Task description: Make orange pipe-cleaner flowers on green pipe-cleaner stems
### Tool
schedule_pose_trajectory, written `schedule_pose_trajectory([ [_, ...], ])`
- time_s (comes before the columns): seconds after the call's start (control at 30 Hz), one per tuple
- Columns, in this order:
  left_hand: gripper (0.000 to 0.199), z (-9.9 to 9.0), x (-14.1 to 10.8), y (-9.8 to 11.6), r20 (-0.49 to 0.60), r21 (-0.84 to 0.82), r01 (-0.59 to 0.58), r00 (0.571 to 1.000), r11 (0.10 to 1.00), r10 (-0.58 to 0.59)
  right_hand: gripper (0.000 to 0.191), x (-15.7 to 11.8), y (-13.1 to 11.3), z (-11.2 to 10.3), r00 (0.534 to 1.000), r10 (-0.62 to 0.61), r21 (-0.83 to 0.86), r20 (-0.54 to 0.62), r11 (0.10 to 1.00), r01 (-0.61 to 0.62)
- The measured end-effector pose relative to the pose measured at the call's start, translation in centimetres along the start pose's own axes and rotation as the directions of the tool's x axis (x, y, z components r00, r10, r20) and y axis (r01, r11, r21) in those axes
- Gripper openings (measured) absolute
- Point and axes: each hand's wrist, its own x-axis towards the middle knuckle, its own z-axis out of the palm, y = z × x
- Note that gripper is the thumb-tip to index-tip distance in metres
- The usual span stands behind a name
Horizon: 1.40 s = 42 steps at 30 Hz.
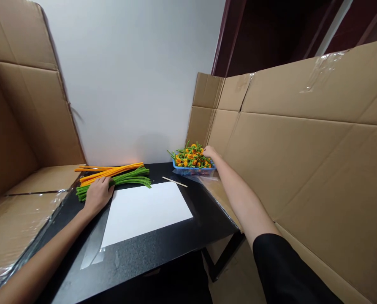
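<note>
Head view: we rest our left hand (pixel 98 195) on a bundle of green pipe cleaners (pixel 129 181), fingers together, grip unclear, beside orange pipe cleaners (pixel 112 172). Our right hand (pixel 210 153) reaches a blue plastic basket (pixel 193 172) heaped with orange-and-green pipe-cleaner flowers (pixel 188 157) at frame centre; we cannot tell its fingers' state. Many loose pipe cleaners remain on the black table (pixel 150 255), near a white paper sheet (pixel 144 213) and a wooden stick (pixel 174 182).

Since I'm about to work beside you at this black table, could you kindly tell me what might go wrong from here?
The right hand is at the blue plastic basket, near the corner of the black table; a careless tug might spill the heaped orange-and-green flowers. The left hand rests on loose green pipe cleaners, which could slide onto the white paper sheet. The thin wooden stick lies loose and might roll away.
</note>
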Motion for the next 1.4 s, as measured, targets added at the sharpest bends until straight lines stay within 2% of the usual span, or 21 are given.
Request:
schedule_pose_trajectory([
  [0.13, 0.029, 0.1, 0.1, -0.3, -0.016, -0.027, -0.018, 1.000, 0.999, 0.017, 0.026, -0.6, 1.5, 0.9, 0.996, 0.034, 0.008, 0.086, 0.999, -0.035],
  [0.3, 0.028, 0.2, 0.1, -0.3, 0.001, 0.016, -0.010, 1.000, 1.000, 0.010, 0.036, -1.8, 0.3, 1.1, 1.000, -0.026, 0.047, 0.014, 0.999, 0.025],
  [0.37, 0.027, 0.3, 0.1, -0.3, 0.004, 0.031, -0.003, 1.000, 1.000, 0.002, 0.039, -2.5, -1.2, 1.5, 0.994, -0.094, 0.064, -0.050, 0.993, 0.097],
  [0.43, 0.023, 0.4, 0.0, -0.3, 0.010, 0.024, -0.008, 1.000, 1.000, 0.008, 0.039, -3.7, -3.2, 2.2, 0.960, -0.240, 0.069, -0.143, 0.965, 0.251],
  [0.5, 0.020, 0.5, 0.0, -0.3, 0.003, 0.017, -0.014, 1.000, 1.000, 0.014, 0.037, -5.5, -5.7, 3.4, 0.875, -0.438, 0.053, -0.204, 0.888, 0.457],
  [0.57, 0.020, 0.7, -0.1, -0.3, -0.020, -0.008, -0.012, 1.000, 1.000, 0.012, 0.035, -7.7, -8.6, 4.9, 0.763, -0.627, 0.046, -0.158, 0.767, 0.640],
  [0.63, 0.020, 0.8, -0.2, -0.3, -0.041, -0.027, 0.001, 0.999, 1.000, -0.002, 0.032, -10.2, -11.6, 6.6, 0.630, -0.777, 0.026, -0.027, 0.629, 0.777],
  [0.7, 0.019, 0.9, -0.3, -0.3, -0.060, -0.041, 0.017, 0.998, 0.999, -0.020, 0.027, -12.6, -14.3, 8.6, 0.487, -0.860, 0.011, 0.152, 0.494, 0.869],
  [0.73, 0.019, 0.9, -0.3, -0.3, -0.069, -0.047, 0.022, 0.997, 0.999, -0.025, 0.024, -13.7, -15.5, 9.6, 0.432, -0.872, 0.012, 0.231, 0.446, 0.895],
  [0.77, 0.019, 1.0, -0.3, -0.3, -0.078, -0.055, 0.023, 0.997, 0.998, -0.028, 0.024, -14.6, -16.6, 10.7, 0.405, -0.872, 0.016, 0.276, 0.425, 0.905],
  [0.83, 0.019, 1.0, -0.4, -0.3, -0.095, -0.076, 0.018, 0.995, 0.997, -0.025, 0.033, -16.1, -18.3, 12.7, 0.418, -0.869, 0.026, 0.264, 0.440, 0.898],
  [0.9, 0.018, 1.0, -0.4, -0.3, -0.107, -0.099, 0.008, 0.994, 0.995, -0.018, 0.047, -16.9, -19.4, 14.3, 0.468, -0.861, 0.060, 0.201, 0.487, 0.871],
  [0.97, 0.017, 1.0, -0.4, -0.2, -0.101, -0.115, -0.002, 0.995, 0.993, -0.009, 0.055, -17.4, -20.2, 15.4, 0.494, -0.856, 0.098, 0.154, 0.511, 0.854],
  [1.03, 0.017, 0.9, -0.4, -0.1, -0.083, -0.117, -0.008, 0.997, 0.993, -0.001, 0.051, -17.6, -20.8, 16.1, 0.484, -0.861, 0.104, 0.154, 0.501, 0.859],
  [1.1, 0.018, 0.8, -0.4, 0.0, -0.073, -0.097, -0.009, 0.997, 0.995, 0.002, 0.039, -17.7, -21.2, 16.6, 0.467, -0.863, 0.079, 0.190, 0.488, 0.869],
  [1.17, 0.032, 0.8, -0.4, 0.0, -0.076, -0.058, -0.003, 0.997, 0.998, -0.001, 0.031, -17.7, -21.5, 16.8, 0.472, -0.856, 0.059, 0.212, 0.493, 0.868],
  [1.27, 0.059, 1.1, -0.5, -0.1, -0.019, 0.008, 0.062, 0.998, 0.998, -0.061, 0.038, -17.3, -22.0, 17.3, 0.501, -0.846, 0.080, 0.183, 0.521, 0.850],
  [1.33, 0.063, 1.4, -0.6, -0.3, 0.060, 0.033, 0.115, 0.991, 0.993, -0.117, 0.048, -16.6, -22.3, 17.7, 0.469, -0.865, 0.125, 0.181, 0.493, 0.861],
  [1.4, 0.057, 1.4, -0.6, -0.6, 0.119, 0.052, 0.121, 0.985, 0.991, -0.126, 0.064, -15.9, -22.8, 18.4, 0.388, -0.891, 0.171, 0.235, 0.431, 0.886],
])
